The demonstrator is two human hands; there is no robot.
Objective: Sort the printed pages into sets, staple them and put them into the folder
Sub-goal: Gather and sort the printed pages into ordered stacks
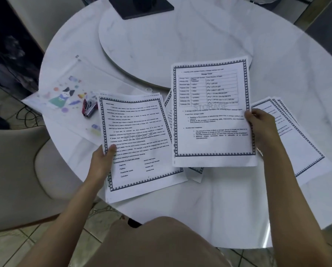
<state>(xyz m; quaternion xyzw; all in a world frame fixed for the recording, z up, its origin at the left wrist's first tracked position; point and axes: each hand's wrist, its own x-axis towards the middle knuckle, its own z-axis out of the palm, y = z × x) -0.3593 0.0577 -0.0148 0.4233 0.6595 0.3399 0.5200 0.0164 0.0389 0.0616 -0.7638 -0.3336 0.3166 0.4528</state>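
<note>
Between left fingers [111,149], stack [138,130], between right fingers [250,115], sheet [213,120]

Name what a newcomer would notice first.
Two bordered printed pages stand out mid-table: the left hand grips a page of text, the right hand holds a page with a chart. More pages lie fanned at the right; a red stapler rests on the cartoon folder at left.

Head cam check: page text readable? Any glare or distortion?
Head view: soft overall; on the right-hand page only the STORAGE watermark reads, body text smeared; left-hand page slightly sharper. Head view: table rim bows from wide-angle distortion, small glare streak at its right edge.
</note>
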